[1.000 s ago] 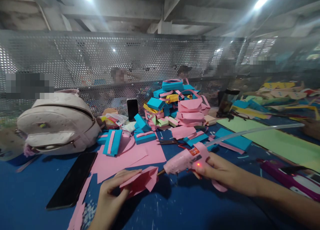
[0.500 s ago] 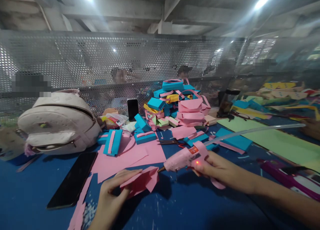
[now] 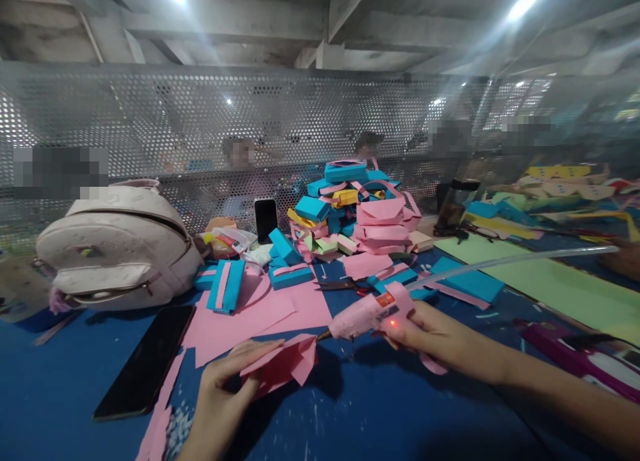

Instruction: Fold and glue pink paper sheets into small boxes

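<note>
My left hand (image 3: 233, 381) pinches a folded pink paper piece (image 3: 287, 366), open on its near side, just above the blue table (image 3: 380, 407). Wrapped round the handle of a pink hot glue gun (image 3: 367, 316) is my right hand (image 3: 425, 337). The gun's nozzle points left, and its tip is at the upper right corner of the paper; whether it touches I cannot tell. A red light glows on the gun's side. From its back a long clear glue stick (image 3: 510, 264) sticks out to the right.
Behind my hands lie pink sheets (image 3: 235, 331), scissors (image 3: 345, 285) and a pile of blue, pink and yellow paper boxes (image 3: 345, 207). At left are a black phone (image 3: 147, 361) and a white backpack (image 3: 120, 247). A purple case (image 3: 580, 357) and green sheet (image 3: 535, 281) lie right.
The glue gun has shifted very slightly in my right hand's grip, its nozzle staying by the paper's corner. My left hand and the paper have hardly moved.
</note>
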Motion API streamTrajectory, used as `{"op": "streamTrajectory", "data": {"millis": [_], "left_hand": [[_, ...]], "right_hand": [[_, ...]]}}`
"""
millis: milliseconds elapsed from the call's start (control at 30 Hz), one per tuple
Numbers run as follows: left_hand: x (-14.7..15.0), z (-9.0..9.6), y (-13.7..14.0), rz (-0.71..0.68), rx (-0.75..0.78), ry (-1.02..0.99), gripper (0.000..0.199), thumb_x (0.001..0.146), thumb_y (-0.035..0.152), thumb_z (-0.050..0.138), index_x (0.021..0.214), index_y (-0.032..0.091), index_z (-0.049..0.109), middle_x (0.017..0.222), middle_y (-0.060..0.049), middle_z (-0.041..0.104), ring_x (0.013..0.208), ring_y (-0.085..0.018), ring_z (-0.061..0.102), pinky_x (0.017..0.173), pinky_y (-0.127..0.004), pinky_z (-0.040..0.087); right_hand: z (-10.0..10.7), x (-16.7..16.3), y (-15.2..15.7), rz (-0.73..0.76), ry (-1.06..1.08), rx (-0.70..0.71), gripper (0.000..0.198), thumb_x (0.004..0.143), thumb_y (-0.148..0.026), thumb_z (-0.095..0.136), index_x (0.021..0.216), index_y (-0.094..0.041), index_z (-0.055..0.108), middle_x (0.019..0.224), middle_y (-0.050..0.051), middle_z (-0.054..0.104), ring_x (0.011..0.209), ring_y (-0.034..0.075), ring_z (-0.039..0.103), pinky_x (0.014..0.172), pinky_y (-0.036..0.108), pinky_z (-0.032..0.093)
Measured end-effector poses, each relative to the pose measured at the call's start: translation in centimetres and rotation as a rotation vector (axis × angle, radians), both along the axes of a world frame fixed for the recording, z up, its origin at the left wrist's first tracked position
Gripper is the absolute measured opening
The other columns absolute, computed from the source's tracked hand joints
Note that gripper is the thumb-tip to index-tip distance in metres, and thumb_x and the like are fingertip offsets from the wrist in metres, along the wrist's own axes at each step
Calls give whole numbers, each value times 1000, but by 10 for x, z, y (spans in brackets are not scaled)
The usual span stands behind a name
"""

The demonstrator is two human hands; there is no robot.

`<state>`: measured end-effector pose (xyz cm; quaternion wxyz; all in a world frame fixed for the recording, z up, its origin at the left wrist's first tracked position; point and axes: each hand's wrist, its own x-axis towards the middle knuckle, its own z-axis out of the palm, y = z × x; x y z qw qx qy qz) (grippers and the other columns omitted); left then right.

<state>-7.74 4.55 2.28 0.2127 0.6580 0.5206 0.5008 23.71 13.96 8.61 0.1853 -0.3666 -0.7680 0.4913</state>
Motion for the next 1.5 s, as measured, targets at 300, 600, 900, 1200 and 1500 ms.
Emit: {"op": "streamTrajectory", "data": {"millis": [300,600,900,1200,1500], "left_hand": [[-2,-3,0,0,13,22,25,83,23,61,101,30,77,102,-3,77,96,-21,72,84,-27,57],[-3,-3,3,0,26,38,25,82,22,63,102,31,77,101,-3,77,95,-22,73,84,-29,58],[-3,-3,1,12,21,27,26,82,19,62,100,29,77,102,-4,77,95,-24,73,84,-30,58],[-4,-2,4,8,40,45,26,81,21,62,101,28,77,100,-4,77,93,-24,73,84,-32,59],[-3,-3,5,8,69,18,31,79,15,61,103,28,76,101,-5,76,91,-24,74,80,-30,60]], "right_hand": [[1,-2,0,-23,-23,4,55,85,-71,44,75,-18,51,66,-4,38,48,7,37,40,19,33],[-2,0,3,-8,-39,57,54,86,-70,42,73,-18,49,65,-4,34,50,8,36,41,19,33],[-5,-1,2,-25,-35,32,50,87,-67,45,75,-18,49,64,-5,33,50,7,34,42,19,35],[-6,-2,-5,-13,-52,-39,57,83,-72,47,75,-16,55,66,-3,37,51,8,35,40,17,33],[-23,16,-1,-202,-54,-8,59,82,-71,49,86,-16,69,69,0,46,55,11,44,49,22,38]]}}
